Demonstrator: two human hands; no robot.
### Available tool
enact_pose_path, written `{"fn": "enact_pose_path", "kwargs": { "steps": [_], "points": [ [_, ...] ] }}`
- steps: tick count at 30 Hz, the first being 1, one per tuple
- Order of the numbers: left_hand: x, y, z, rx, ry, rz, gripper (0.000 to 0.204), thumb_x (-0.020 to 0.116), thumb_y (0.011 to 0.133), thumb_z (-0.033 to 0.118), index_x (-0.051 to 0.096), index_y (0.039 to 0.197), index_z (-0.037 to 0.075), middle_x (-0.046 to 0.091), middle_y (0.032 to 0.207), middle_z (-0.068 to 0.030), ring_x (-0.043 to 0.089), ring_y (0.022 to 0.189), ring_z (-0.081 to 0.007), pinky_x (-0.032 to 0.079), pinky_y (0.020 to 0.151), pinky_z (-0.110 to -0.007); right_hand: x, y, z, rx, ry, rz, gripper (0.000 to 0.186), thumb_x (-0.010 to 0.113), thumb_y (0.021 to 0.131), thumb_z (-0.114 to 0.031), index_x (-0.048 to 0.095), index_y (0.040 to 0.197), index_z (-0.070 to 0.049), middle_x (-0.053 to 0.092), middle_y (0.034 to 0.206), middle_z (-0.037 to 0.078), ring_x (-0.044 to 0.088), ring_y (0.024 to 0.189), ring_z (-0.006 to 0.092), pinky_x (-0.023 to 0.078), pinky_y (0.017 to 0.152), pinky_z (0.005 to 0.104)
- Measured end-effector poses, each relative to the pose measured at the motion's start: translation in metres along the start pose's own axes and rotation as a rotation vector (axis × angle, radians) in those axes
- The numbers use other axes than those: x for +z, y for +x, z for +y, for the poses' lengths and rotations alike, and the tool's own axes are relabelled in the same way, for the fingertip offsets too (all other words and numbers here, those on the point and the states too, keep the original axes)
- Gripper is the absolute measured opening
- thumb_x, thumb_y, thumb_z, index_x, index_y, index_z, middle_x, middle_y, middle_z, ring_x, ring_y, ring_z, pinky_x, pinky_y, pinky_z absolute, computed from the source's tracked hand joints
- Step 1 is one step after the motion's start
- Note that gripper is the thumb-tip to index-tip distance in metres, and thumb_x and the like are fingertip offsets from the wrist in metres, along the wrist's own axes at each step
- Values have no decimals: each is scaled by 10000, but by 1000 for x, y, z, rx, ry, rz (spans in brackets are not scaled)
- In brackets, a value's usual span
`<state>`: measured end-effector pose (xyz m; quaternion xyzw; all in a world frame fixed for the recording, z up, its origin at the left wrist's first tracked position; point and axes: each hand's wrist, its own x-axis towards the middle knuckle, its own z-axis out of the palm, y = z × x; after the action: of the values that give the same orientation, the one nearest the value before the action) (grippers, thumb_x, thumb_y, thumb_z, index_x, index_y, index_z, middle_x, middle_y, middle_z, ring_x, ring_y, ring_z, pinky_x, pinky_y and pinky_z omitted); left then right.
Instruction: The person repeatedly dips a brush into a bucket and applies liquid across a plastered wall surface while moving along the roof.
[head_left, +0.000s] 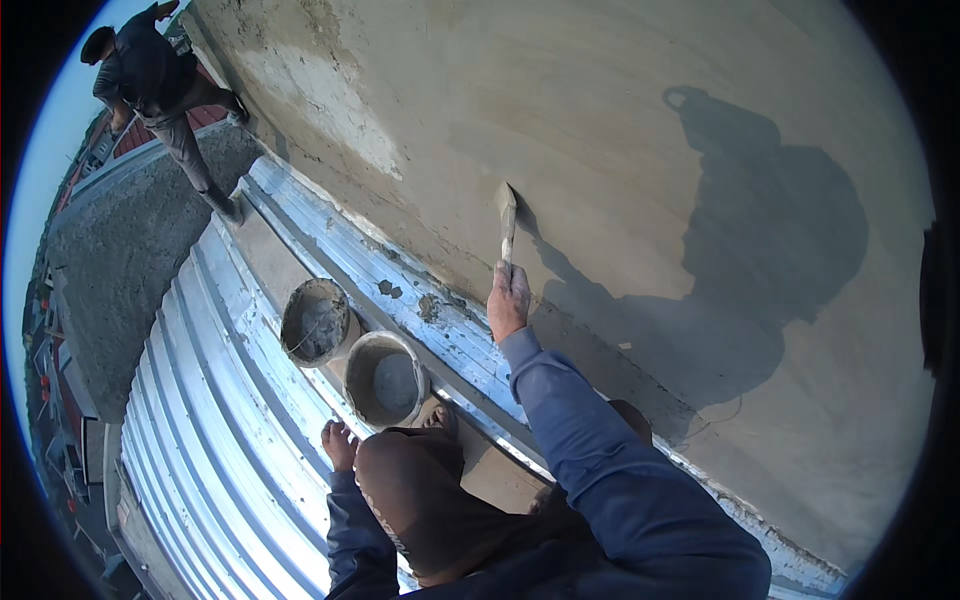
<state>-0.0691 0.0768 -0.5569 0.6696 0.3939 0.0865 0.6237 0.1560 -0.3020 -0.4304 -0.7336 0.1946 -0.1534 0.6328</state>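
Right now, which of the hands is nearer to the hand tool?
Right. The right hand grips the hand tool; the left hand is away from it, beside the knee.

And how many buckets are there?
2. The nearer bucket is just beyond the person's bent knee; the farther bucket is beside it, closer to the co-worker. Others could be hidden.

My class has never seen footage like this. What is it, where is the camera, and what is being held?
No machine: a person works with two bare hands. A fisheye camera on their head looks down, so straight edges bend. The right hand grips a flat-ended tool, perhaps a brush or trowel, at the grey wall; the left hand, apparently empty, is beside the knee. Two grimy buckets stand nearby, beside ribbed metal roofing. A co-worker stands at upper left.
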Motion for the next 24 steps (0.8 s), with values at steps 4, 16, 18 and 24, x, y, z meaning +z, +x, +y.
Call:
{"fn": "enact_pose_path", "kwargs": {
  "steps": [4,16,18,24],
  "points": [
    [36,-61,133,-63,-271,-21,312,581,858,205,551,1142,78,542,944,-13,521,857,-109,447,718,-285,-136,-65,-9,307,396,222,299,472,1027,-334,500,876,-78,417,716,-20,376,616,61,331,534,260],
    [171,-211,283,589,41,-705,314,565,932,116,545,1208,-32,614,1130,-103,569,1016,-153,438,927,-289,50,-17,-56,-155,-25,-53,334,477,986,-352,485,973,-19,628,795,270,607,784,492,461,696,545],
    [181,-206,274,566,100,-746,286,567,942,121,545,1179,-37,613,1100,-95,561,950,-130,450,883,-275,70,8,-63,-10,-15,35,348,481,982,-365,507,967,-19,626,823,267,605,810,478,465,715,535],
    [178,-185,262,526,31,-738,293,575,950,124,537,1181,-51,582,965,-43,510,832,-65,427,758,-211,-120,-43,-44,-109,-40,175,343,510,984,-353,558,988,-14,601,807,224,585,762,407,441,687,478]
  ]
}}
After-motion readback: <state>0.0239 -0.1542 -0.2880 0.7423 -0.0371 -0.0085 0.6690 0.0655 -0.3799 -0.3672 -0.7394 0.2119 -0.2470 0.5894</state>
